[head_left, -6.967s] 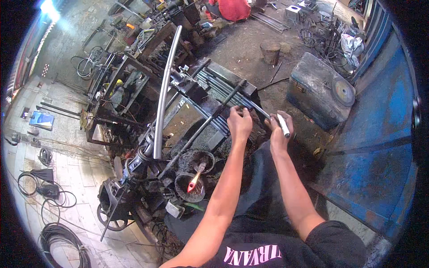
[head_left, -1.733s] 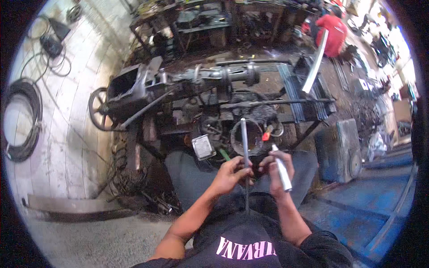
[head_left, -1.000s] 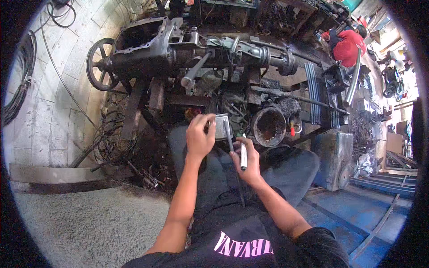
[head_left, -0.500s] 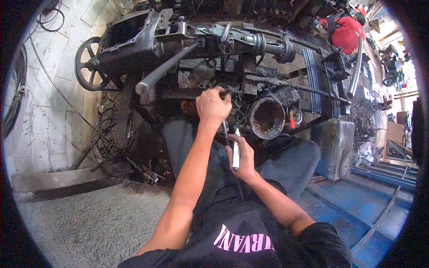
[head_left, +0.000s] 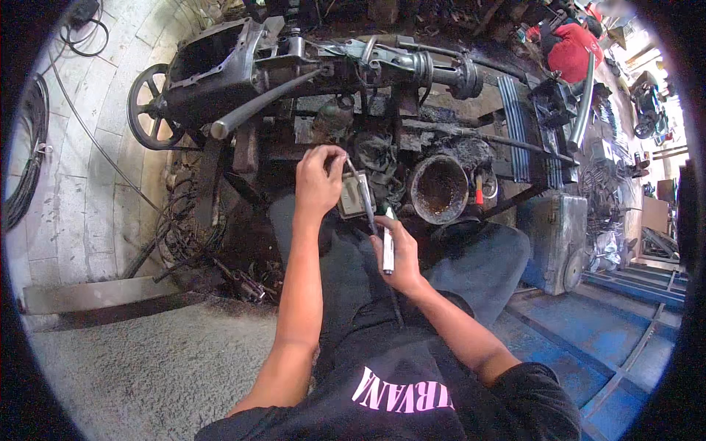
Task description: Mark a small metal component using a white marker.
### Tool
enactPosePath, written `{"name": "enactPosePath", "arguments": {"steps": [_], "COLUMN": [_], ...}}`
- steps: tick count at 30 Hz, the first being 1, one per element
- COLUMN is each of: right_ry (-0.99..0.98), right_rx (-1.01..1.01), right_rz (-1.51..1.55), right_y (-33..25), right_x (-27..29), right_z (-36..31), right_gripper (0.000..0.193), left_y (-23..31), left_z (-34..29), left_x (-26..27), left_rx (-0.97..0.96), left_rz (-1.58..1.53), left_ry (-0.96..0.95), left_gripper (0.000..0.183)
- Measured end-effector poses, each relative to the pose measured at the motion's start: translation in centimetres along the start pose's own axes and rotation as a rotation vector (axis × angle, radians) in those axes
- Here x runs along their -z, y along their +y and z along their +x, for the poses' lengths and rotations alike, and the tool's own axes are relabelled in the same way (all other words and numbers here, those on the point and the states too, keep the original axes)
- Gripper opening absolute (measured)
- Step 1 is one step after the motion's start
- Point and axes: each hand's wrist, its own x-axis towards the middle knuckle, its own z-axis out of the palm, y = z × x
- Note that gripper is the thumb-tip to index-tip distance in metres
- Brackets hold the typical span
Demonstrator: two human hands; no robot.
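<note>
My left hand point(head_left: 321, 182) is closed, its fingertips pinching the upper end of a slim metal rod point(head_left: 362, 192). The rod slants down toward me, its upper stretch pale grey and its lower part dark. Around its lower part my right hand point(head_left: 401, 253) is closed, also holding a white marker point(head_left: 388, 246) upright against the palm. Just behind the rod lies a small beige box or tray point(head_left: 351, 198). Dark crumpled rags or greasy parts point(head_left: 376, 153) lie beyond it. My fingers hide some of the rod's length.
A greasy metal machine housing point(head_left: 235, 77) with a spoked wheel point(head_left: 154, 106) and a jutting bar point(head_left: 265, 105) stands ahead. Right of my hands sits a round, dirty bowl point(head_left: 439, 192). A grey metal case point(head_left: 555, 242) stands farther right. A person in red point(head_left: 570, 53) is at the far right.
My left hand has moved left and slightly down, uncovering the rod's upper end and the beige box. My right hand stays nearly in place with the marker.
</note>
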Motion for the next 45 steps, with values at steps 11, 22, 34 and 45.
{"name": "enactPosePath", "arguments": {"steps": [11,22,34,45], "right_ry": [-0.02,0.014,-0.051,-0.066], "right_rx": [-0.015,-0.039,-0.159,-0.036], "right_rz": [0.011,0.065,0.205,0.103], "right_y": [-0.3,0.2,0.6,-0.2], "right_x": [-0.1,-0.8,-0.1,0.7], "right_z": [0.2,0.0,0.3,0.6], "right_gripper": [0.04,0.04,0.038,0.039], "left_y": [-0.2,-0.9,-1.0,-1.0], "left_z": [-4.1,-5.2,-5.6,-6.2], "left_x": [-0.9,-1.6,-1.8,-2.7], "left_rx": [-0.099,-0.086,-0.115,-0.032], "left_rz": [0.039,0.048,0.036,-0.03], "left_ry": [-0.027,0.065,0.055,0.062], "left_gripper": [0.01,0.013,0.016,0.019]}}
